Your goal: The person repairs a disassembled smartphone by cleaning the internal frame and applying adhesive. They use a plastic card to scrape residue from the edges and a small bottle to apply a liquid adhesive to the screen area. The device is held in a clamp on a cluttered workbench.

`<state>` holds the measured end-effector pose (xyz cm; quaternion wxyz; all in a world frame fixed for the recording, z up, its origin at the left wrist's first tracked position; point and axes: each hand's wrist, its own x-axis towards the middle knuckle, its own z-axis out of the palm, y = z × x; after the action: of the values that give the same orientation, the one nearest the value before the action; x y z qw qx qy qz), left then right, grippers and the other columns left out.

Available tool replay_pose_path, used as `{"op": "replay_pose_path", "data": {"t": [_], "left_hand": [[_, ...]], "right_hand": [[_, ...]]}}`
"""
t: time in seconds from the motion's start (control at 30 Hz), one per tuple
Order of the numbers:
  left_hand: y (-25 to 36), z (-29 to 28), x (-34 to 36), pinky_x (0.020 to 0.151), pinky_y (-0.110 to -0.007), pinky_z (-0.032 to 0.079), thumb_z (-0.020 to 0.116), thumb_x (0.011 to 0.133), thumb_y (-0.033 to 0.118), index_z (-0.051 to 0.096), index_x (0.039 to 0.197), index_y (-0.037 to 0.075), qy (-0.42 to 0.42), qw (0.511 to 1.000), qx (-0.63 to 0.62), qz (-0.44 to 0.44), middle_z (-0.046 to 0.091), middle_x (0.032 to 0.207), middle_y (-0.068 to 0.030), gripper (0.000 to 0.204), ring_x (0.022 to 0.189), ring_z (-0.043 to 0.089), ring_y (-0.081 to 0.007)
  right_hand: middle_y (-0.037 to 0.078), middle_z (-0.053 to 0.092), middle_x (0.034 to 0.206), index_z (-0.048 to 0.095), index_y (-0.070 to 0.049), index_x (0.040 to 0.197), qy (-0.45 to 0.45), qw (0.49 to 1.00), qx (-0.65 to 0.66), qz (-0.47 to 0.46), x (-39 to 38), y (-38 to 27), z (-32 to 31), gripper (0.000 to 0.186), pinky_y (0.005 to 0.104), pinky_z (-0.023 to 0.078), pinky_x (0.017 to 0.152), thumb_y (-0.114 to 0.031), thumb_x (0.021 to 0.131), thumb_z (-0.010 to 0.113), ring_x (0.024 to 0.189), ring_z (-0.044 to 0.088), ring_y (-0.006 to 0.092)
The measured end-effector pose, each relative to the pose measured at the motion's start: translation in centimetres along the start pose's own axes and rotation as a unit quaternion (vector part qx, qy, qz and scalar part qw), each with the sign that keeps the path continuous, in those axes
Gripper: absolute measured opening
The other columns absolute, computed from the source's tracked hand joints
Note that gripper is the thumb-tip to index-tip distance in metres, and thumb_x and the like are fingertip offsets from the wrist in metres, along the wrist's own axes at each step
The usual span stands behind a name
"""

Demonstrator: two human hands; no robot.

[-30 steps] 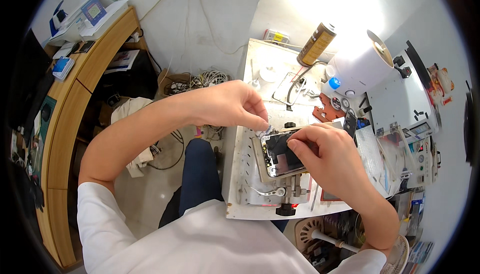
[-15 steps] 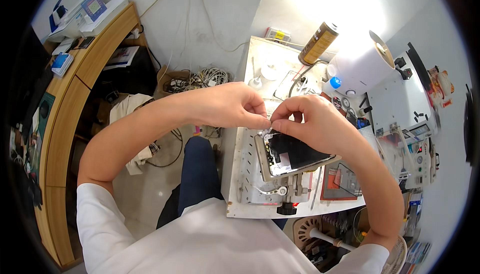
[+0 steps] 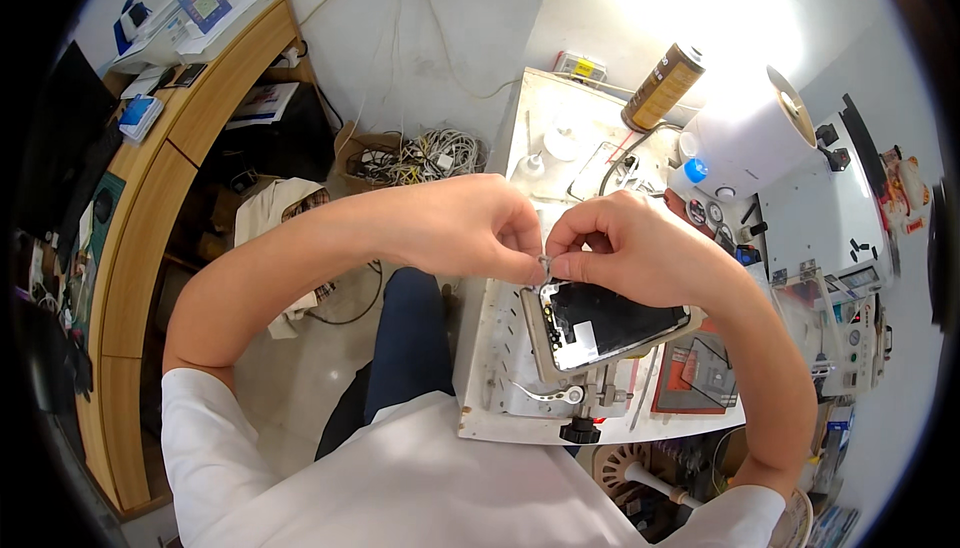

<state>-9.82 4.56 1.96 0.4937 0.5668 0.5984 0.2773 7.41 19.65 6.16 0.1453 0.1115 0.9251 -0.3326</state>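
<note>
A phone screen panel (image 3: 615, 313), black on its back with a silvery end and small gold contacts, lies tilted on a pale plate. The plate sits on a metal clamp stand (image 3: 602, 388) with a silver lever (image 3: 548, 393) and black knob (image 3: 580, 431). Above the panel's far left corner, my left hand (image 3: 480, 228) and my right hand (image 3: 640, 248) meet fingertip to fingertip. Both are closed in a pinch around a tiny silvery bit (image 3: 545, 265), too small to name. My right fingers partly cover the panel's far edge.
On the white bench stand a brown-gold spray can (image 3: 663, 86), a white cylindrical appliance (image 3: 750, 138), a blue-capped bottle (image 3: 690, 173) and a small dropper bottle (image 3: 530, 166). A reddish mat (image 3: 690, 378) lies right of the clamp. A cable-filled box (image 3: 420, 158) sits beyond the bench's left side.
The whole view has shifted slightly, so the bench sits further right and lower. My hands stay pinched together at the panel's corner, and the silvery bit now shows between the fingertips.
</note>
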Motion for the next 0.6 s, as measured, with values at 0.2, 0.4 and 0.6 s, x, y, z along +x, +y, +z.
{"op": "replay_pose_path", "data": {"t": [0.2, 0.4, 0.6], "left_hand": [[0.6, 0.6, -0.4, 0.062, -0.024, 0.047, 0.076, 0.094, 0.026, 0.072, 0.092, 0.000, 0.012, 1.000, 0.008, -0.020, 0.067, 0.075, 0.0006, 0.027, 0.068, 0.058, -0.0054], [0.8, 1.4, -1.4, 0.065, -0.024, 0.048, 0.076, 0.094, 0.025, 0.071, 0.095, 0.000, 0.073, 0.997, 0.031, 0.001, 0.066, 0.077, 0.0000, 0.026, 0.071, 0.059, -0.0061], [0.5, 1.6, -1.0, 0.068, -0.024, 0.048, 0.075, 0.096, 0.024, 0.072, 0.098, 0.000, 0.076, 0.997, 0.026, 0.023, 0.067, 0.080, 0.0001, 0.024, 0.075, 0.060, -0.0067]], "right_hand": [[0.012, 0.075, 0.091, 0.078, -0.005, 0.104, 0.006, 0.998, -0.038, -0.047, -0.2, 0.1, -0.1, 0.021, 0.0370, 0.057, 0.077, -0.019, 0.090, 0.072, 0.081, 0.072, 0.0257], [0.013, 0.073, 0.101, 0.076, -0.003, 0.111, 0.216, 0.966, -0.134, 0.031, -4.9, 1.8, -3.4, 0.021, 0.0371, 0.055, 0.078, -0.016, 0.096, 0.068, 0.088, 0.069, 0.0257], [0.010, 0.075, 0.091, 0.072, 0.002, 0.117, 0.204, 0.968, 0.005, 0.149, -12.3, 12.4, -1.9, 0.025, 0.0304, 0.054, 0.070, -0.014, 0.103, 0.061, 0.075, 0.067, 0.0133]]}}
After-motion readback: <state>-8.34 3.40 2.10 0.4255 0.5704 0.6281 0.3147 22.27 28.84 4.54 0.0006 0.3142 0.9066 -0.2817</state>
